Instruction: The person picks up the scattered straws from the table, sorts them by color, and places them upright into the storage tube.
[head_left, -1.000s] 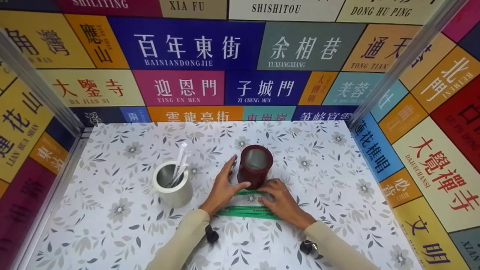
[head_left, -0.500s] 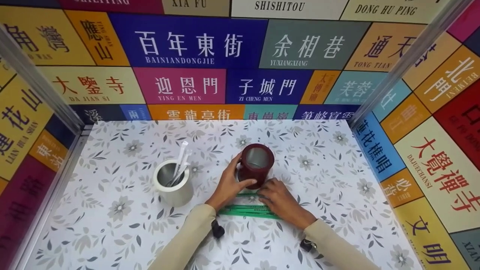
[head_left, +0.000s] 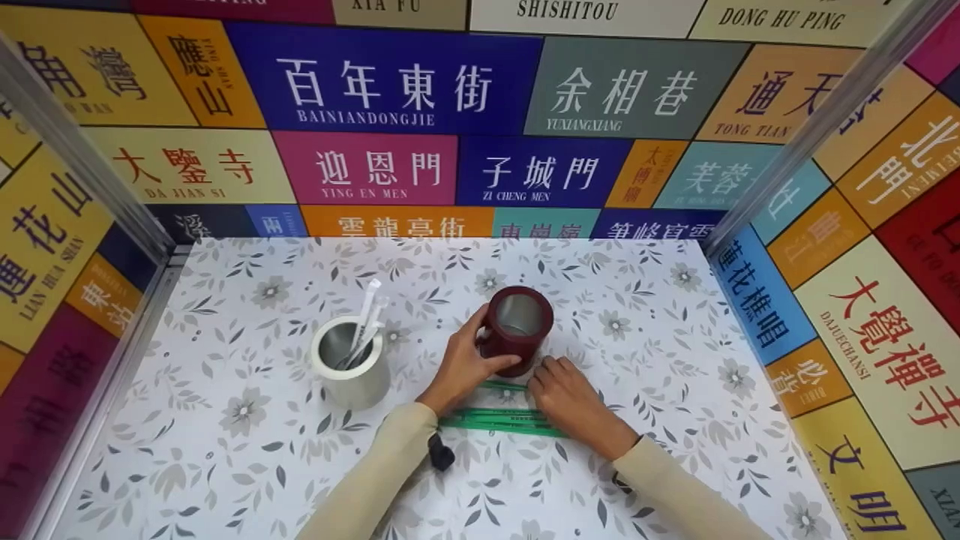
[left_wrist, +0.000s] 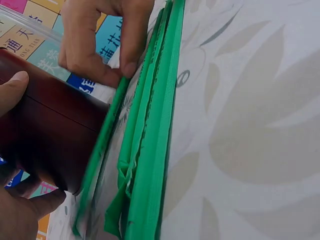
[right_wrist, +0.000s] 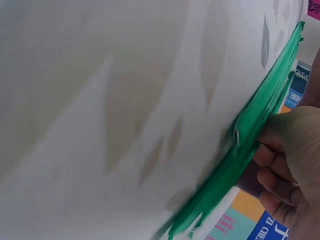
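Note:
My left hand holds the dark red cup at its left side, thumb in front and fingers behind. The cup stands upright with a grey inside; in the left wrist view its wall fills the left. My right hand pinches one thin green wrapped straw just in front of the cup's base, the tips of thumb and forefinger on its end. Several more green wrapped straws lie side by side nearer the person, partly under the hands in the head view.
A pale, cream-rimmed cup stands to the left, holding a few thin sticks in clear-white wrappers that lean right. The table has a white floral cover. Colourful sign-covered panels close off the back and both sides.
My left hand has come in from beside the dark red cup and now grips it. My right fingers have drawn together on one green straw and shifted slightly right. The cup stays about where it was.

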